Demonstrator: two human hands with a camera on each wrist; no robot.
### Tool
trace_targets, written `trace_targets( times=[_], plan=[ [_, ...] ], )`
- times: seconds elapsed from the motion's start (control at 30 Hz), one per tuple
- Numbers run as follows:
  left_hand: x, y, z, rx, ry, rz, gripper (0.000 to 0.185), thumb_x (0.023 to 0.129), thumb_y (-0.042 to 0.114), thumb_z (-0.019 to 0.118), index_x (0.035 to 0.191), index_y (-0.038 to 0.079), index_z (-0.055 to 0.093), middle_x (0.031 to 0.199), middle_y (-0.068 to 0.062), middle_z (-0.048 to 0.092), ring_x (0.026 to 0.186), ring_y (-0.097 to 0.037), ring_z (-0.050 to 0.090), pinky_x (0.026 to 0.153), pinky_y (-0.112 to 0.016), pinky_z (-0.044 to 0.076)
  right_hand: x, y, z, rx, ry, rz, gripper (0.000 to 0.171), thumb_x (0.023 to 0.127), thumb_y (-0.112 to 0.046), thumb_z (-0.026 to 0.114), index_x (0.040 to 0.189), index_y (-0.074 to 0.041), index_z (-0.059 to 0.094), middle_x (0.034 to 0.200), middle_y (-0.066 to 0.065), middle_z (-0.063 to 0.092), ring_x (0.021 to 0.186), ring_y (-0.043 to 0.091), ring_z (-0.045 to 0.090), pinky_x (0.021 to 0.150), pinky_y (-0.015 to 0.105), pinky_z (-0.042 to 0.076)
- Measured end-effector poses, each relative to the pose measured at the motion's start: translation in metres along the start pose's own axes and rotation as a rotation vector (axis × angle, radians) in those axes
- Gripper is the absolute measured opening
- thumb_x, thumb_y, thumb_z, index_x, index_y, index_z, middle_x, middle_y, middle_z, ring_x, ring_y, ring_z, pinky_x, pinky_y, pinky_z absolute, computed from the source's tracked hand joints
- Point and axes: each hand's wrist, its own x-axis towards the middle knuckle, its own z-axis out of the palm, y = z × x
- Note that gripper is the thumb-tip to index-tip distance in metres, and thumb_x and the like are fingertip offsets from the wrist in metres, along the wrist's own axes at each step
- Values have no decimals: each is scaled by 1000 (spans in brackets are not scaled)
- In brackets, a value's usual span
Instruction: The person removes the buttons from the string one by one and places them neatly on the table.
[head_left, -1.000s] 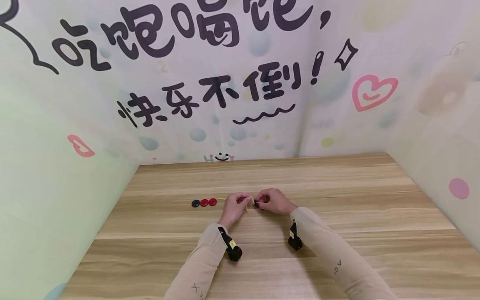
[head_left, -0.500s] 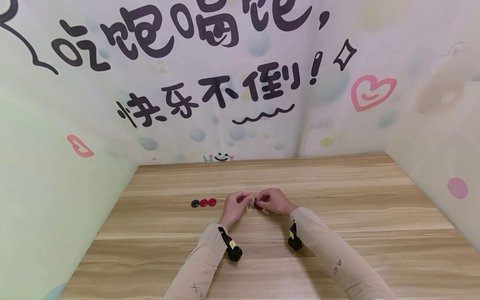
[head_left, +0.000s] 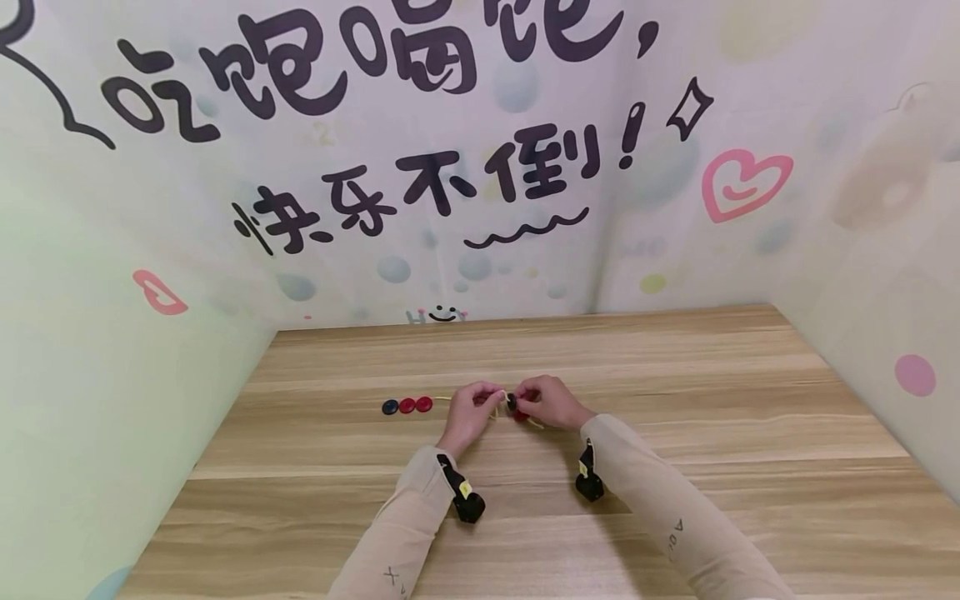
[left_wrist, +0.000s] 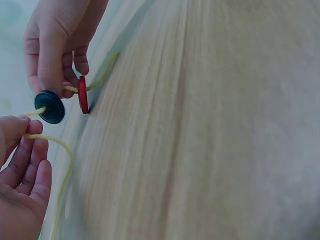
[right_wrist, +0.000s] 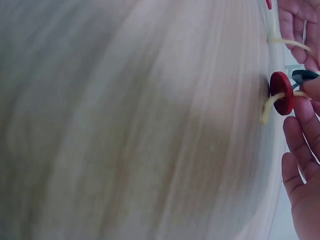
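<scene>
In the head view, my left hand (head_left: 470, 411) pinches a yellow cord (left_wrist: 64, 146) between thumb and fingertips. Facing it, my right hand (head_left: 551, 402) pinches a dark blue-green button (left_wrist: 50, 106) by its edge. The cord runs into that button's middle. Behind it a red button (left_wrist: 83, 95) hangs upright on the same cord, just below my right fingers, and a short cord tail (right_wrist: 266, 111) sticks out past it. Left of my left hand, another stretch of cord leads to a row of a dark blue button (head_left: 390, 407) and two red buttons (head_left: 416, 405) lying flat.
Both hands work over the middle of a wood-grain table (head_left: 480, 533). Its far edge meets a printed backdrop (head_left: 360, 283) with dark lettering, and light panels flank the sides. A small black camera (head_left: 468, 504) is strapped to each wrist.
The red button has come into view below my right fingers, and the cord tail now sticks out beyond it. My left hand and the row of buttons have stayed nearly still.
</scene>
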Motion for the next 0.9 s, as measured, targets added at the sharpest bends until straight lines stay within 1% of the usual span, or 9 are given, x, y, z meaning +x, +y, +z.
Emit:
trace_targets(
  times=[0.07, 0.17, 0.23, 0.27, 0.33, 0.47, 0.57, 0.77, 0.9],
  plan=[
    [0, -2, 0, -2, -4, 8, 15, 83, 10, 61, 92, -1, 66, 87, -10, 64, 77, -15, 57, 68, -24, 47, 0, 3, 0, 28, 11, -41, 9, 84, -11, 58, 80, -5, 64, 71, -2, 62, 63, 7, 55, 54, 22, 46],
    [0, -4, 0, -36, -31, 3, 19, 83, 8, 61, 98, -3, 64, 94, -13, 64, 84, -20, 59, 73, -26, 48, 0, 4, -1, 51, 13, -33, 12, 85, -16, 58, 80, -7, 63, 72, -1, 62, 62, 8, 53, 50, 23, 45],
    [0, -4, 1, -71, -62, -4, 24, 83, 7, 61, 104, -5, 62, 99, -16, 63, 90, -23, 59, 77, -28, 48, 0, 4, 0, 47, 15, -18, 11, 86, -15, 58, 80, -7, 63, 74, 0, 62, 62, 9, 53, 48, 23, 45],
    [-1, -4, 1, -90, -81, -6, 26, 83, 6, 61, 106, -5, 60, 102, -17, 62, 92, -24, 59, 79, -28, 47, 0, 3, 0, 36, 16, 18, 9, 85, -12, 58, 81, -5, 63, 75, 2, 62, 64, 10, 54, 49, 24, 46],
    [-1, -3, 0, -114, -122, 20, 30, 83, 5, 60, 110, -9, 56, 104, -21, 60, 95, -28, 58, 80, -30, 47, 1, 0, 0, 10, 23, 22, 6, 84, -8, 58, 82, -4, 63, 77, 3, 62, 66, 10, 54, 51, 23, 46],
    [-7, 12, -3, -162, -183, 40, 34, 83, 2, 58, 113, -14, 50, 108, -27, 56, 100, -35, 54, 84, -35, 45, 0, -4, -2, -27, 28, 28, 5, 83, -5, 59, 84, -3, 63, 79, 4, 63, 68, 9, 55, 56, 21, 46],
    [-12, 22, -4, -189, -200, 30, 34, 82, 0, 58, 112, -16, 51, 108, -29, 55, 101, -38, 53, 85, -37, 44, 0, -6, -2, -23, 27, 32, 5, 83, -5, 60, 84, -2, 63, 79, 4, 63, 68, 9, 55, 58, 21, 46],
    [-5, 4, 2, -149, -194, 41, 33, 83, 6, 61, 110, -11, 54, 106, -24, 58, 98, -31, 55, 82, -32, 46, 0, -6, -2, -24, 33, 34, 4, 83, -5, 60, 84, -3, 63, 78, 4, 63, 66, 9, 54, 56, 21, 45],
    [-2, -1, 2, -132, -189, 12, 34, 83, 9, 61, 111, -8, 55, 107, -21, 58, 99, -28, 56, 82, -30, 46, -1, -7, -3, -8, 37, 43, 4, 84, -6, 59, 85, -4, 63, 77, 3, 63, 65, 11, 55, 54, 21, 45]
  ],
)
